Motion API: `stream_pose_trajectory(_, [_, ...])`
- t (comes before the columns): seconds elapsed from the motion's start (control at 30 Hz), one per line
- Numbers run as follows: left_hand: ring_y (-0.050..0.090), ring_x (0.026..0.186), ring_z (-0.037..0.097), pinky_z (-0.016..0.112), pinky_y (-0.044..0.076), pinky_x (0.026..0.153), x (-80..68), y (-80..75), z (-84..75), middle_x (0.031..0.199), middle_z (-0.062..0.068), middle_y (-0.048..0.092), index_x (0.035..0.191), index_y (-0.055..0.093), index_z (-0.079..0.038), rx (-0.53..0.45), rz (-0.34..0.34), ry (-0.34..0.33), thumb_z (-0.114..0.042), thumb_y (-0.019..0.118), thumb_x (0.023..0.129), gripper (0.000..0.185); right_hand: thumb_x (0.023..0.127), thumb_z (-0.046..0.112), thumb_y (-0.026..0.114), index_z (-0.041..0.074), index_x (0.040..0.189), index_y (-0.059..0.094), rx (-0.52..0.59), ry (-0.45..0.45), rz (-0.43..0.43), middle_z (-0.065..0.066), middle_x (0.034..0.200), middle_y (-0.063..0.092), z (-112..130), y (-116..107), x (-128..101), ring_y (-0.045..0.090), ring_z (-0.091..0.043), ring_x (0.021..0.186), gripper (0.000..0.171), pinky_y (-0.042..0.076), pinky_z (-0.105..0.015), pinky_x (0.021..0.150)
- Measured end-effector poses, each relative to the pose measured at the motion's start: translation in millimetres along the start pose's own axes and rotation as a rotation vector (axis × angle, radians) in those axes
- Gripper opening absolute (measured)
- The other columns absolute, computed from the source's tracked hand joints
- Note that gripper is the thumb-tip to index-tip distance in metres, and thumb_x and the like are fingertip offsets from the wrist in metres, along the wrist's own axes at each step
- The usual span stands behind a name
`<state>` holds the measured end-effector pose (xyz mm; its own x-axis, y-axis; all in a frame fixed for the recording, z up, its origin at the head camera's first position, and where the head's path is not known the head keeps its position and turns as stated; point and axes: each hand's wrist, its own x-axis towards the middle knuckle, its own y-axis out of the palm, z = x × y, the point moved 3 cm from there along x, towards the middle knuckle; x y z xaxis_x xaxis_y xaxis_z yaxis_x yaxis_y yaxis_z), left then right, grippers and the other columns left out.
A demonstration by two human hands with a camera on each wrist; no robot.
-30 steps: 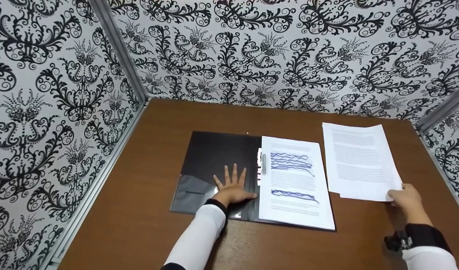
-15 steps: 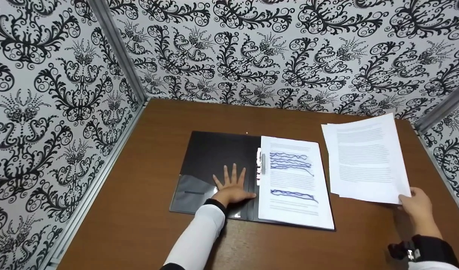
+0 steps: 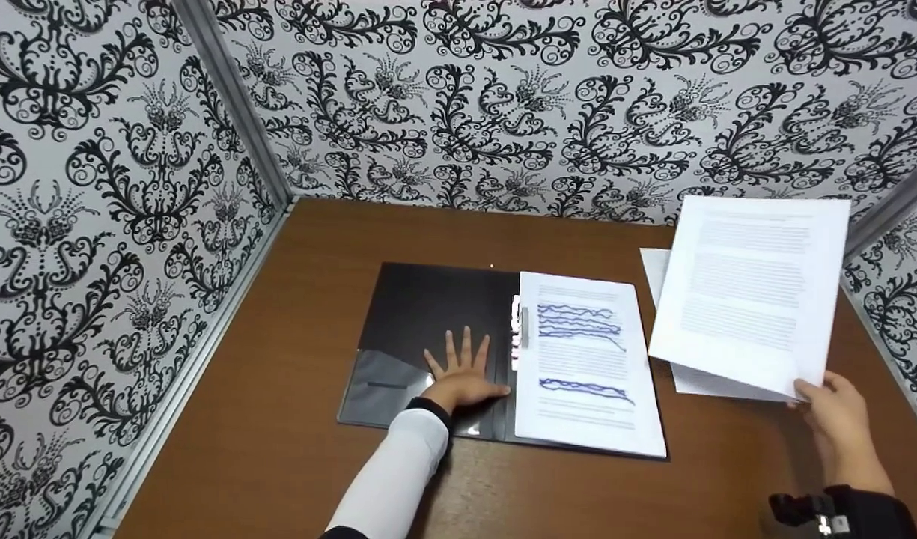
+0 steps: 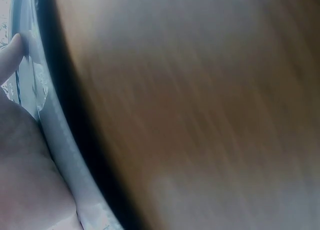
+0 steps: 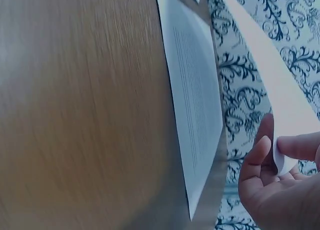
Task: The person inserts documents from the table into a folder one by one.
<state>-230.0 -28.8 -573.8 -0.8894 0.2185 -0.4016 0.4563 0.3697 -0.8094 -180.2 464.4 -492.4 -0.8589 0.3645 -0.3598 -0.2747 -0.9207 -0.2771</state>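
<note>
A black folder point(image 3: 428, 322) lies open on the brown table point(image 3: 293, 449). My left hand point(image 3: 464, 372) rests flat with spread fingers on its left inner cover; the left wrist view shows a finger point(image 4: 12, 57) on the cover. Clipped in the folder's right half is a printed page point(image 3: 585, 367) with blue scribbles. My right hand point(image 3: 836, 408) pinches the near corner of a printed sheet point(image 3: 754, 288) and holds it lifted and tilted above a paper stack point(image 3: 698, 382) on the table. In the right wrist view the pinched sheet point(image 5: 270, 94) rises over the lying stack point(image 5: 195, 99).
Walls papered in black and white swirls point(image 3: 503, 97) close the table in at the left, the back and the right. Bare brown tabletop shows left of the folder and along the near edge.
My right hand has raised the top sheet off the stack, up and toward the back wall, leaving the lower sheets on the table. The left hand has not moved.
</note>
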Motion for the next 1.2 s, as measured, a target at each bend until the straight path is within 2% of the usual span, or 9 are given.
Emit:
stream_pose_trajectory(0.13, [-0.034, 0.141, 0.036, 0.072, -0.023, 0.101, -0.1, 0.3, -0.5, 0.16, 0.005, -0.026, 0.156, -0.002, -0.031, -0.001, -0.004, -0.005, -0.069, 0.059, 0.079, 0.106, 0.096, 0.009, 0.053, 0.0, 0.127, 0.038, 0.187, 0.016, 0.087, 0.019, 0.08, 0.053, -6, 14, -7, 0.056, 0.001, 0.072, 0.036, 0.052, -0.018, 0.066])
stream_pose_trajectory(0.27, [-0.034, 0.14, 0.036, 0.072, -0.023, 0.101, -0.4, -0.3, -1.3, 0.16, 0.004, -0.027, 0.156, -0.003, -0.031, 0.009, 0.003, -0.012, -0.07, 0.059, 0.079, 0.106, 0.096, 0.008, 0.054, 0.016, 0.106, 0.055, 0.228, 0.023, 0.157, 0.017, 0.08, 0.055, -10, 29, -16, 0.056, 0.001, 0.073, 0.012, 0.052, -0.018, 0.066])
stream_pose_trajectory(0.4, [-0.034, 0.14, 0.036, 0.072, -0.023, 0.101, -0.6, -0.5, -1.6, 0.16, 0.004, -0.026, 0.156, -0.003, -0.031, 0.013, 0.005, -0.013, -0.069, 0.058, 0.08, 0.105, 0.096, 0.006, 0.054, 0.028, 0.078, 0.06, 0.273, 0.027, 0.221, 0.011, 0.078, 0.059, -11, 42, -26, 0.058, -0.001, 0.072, 0.029, 0.052, -0.019, 0.066])
stream_pose_trajectory(0.47, [-0.034, 0.141, 0.036, 0.072, -0.023, 0.101, -0.5, -0.3, -1.4, 0.16, 0.004, -0.026, 0.156, -0.002, -0.031, 0.013, 0.006, -0.012, -0.069, 0.058, 0.08, 0.104, 0.096, 0.006, 0.053, 0.028, 0.08, 0.06, 0.277, 0.03, 0.246, 0.01, 0.079, 0.059, -11, 50, -30, 0.059, -0.002, 0.072, 0.029, 0.053, -0.019, 0.066])
stream_pose_trajectory(0.6, [-0.035, 0.14, 0.036, 0.072, -0.023, 0.101, -0.7, -0.4, -1.4, 0.16, 0.005, -0.027, 0.156, -0.002, -0.03, 0.011, 0.008, -0.01, -0.069, 0.058, 0.081, 0.104, 0.096, 0.005, 0.052, 0.015, 0.106, 0.054, 0.231, 0.041, 0.271, 0.01, 0.081, 0.059, -13, 64, -37, 0.058, -0.001, 0.075, 0.013, 0.052, -0.02, 0.068])
stream_pose_trajectory(0.8, [-0.036, 0.14, 0.035, 0.071, -0.025, 0.1, -2.2, -2.3, -2.4, 0.159, 0.004, -0.028, 0.156, -0.004, -0.03, 0.004, 0.017, -0.007, -0.068, 0.058, 0.081, 0.104, 0.097, 0.005, 0.049, -0.006, 0.133, 0.033, 0.134, 0.013, 0.312, 0.012, 0.084, 0.061, -18, 86, -48, 0.059, -0.001, 0.077, 0.041, 0.051, -0.021, 0.069])
stream_pose_trajectory(0.93, [-0.037, 0.139, 0.035, 0.071, -0.025, 0.1, -3.1, -2.9, -3.0, 0.159, 0.004, -0.029, 0.156, -0.004, -0.029, -0.007, 0.024, -0.006, -0.067, 0.059, 0.081, 0.105, 0.096, 0.001, 0.047, -0.013, 0.136, 0.027, 0.104, 0.011, 0.313, 0.012, 0.081, 0.062, -22, 100, -55, 0.059, -0.002, 0.075, 0.047, 0.052, -0.021, 0.068])
stream_pose_trajectory(1.07, [-0.037, 0.139, 0.035, 0.071, -0.025, 0.1, -2.2, -1.9, -2.0, 0.159, 0.004, -0.028, 0.156, -0.004, -0.029, -0.005, 0.017, -0.005, -0.067, 0.059, 0.081, 0.105, 0.094, -0.002, 0.049, -0.01, 0.127, 0.036, 0.095, 0.013, 0.321, 0.009, 0.081, 0.063, -25, 114, -62, 0.06, -0.004, 0.072, 0.037, 0.052, -0.022, 0.066])
stream_pose_trajectory(1.2, [-0.036, 0.139, 0.034, 0.071, -0.024, 0.101, -0.8, 0.4, -0.8, 0.159, 0.004, -0.027, 0.156, -0.004, -0.03, 0.008, 0.007, -0.005, -0.069, 0.058, 0.08, 0.106, 0.094, -0.002, 0.049, -0.015, 0.133, 0.026, 0.067, -0.002, 0.364, 0.009, 0.083, 0.064, -26, 126, -67, 0.06, -0.003, 0.073, 0.047, 0.052, -0.021, 0.065])
